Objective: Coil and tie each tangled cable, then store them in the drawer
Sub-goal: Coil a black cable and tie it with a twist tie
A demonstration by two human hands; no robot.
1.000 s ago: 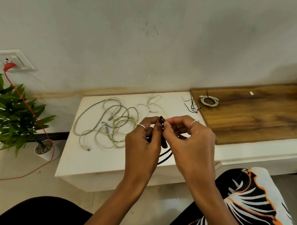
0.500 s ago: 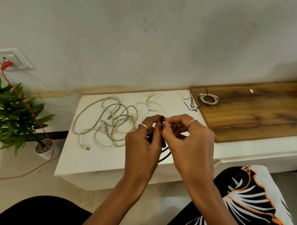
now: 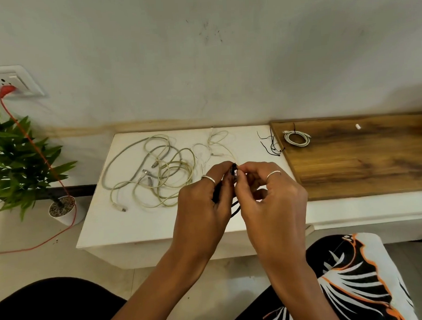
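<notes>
Both hands meet above the near edge of the white tabletop [image 3: 159, 222], much as they did a second ago; only the view has drifted slightly. Left hand [image 3: 202, 206], a silver ring on one finger, curls round a thin black cable [image 3: 234, 208], whose strands loop out below between the two palms. Right hand [image 3: 272, 203], also ringed, pinches the cable's upper end at a small black tie [image 3: 234, 169] held between the fingertips of both hands.

No drawer can be made out, and no container holds any cable.

Far left of the hands, a white wall socket [image 3: 13, 81] carries a red plug with a red cord [image 3: 35, 148] trailing down past a green leafy plant in a small white pot [image 3: 62, 211] to the floor. Just beyond and left of the left hand lies a tangle of grey and cream cables [image 3: 152, 172], partly hidden by that hand. Beyond the right hand lie loose thin black ties [image 3: 272, 145]. To the right, on a brown wooden board [image 3: 362, 163], rests a small coiled white cable [image 3: 297, 138], well apart from the hands. Near the lower right, below the right forearm, sits a black, white and orange patterned fabric [image 3: 355, 274].
</notes>
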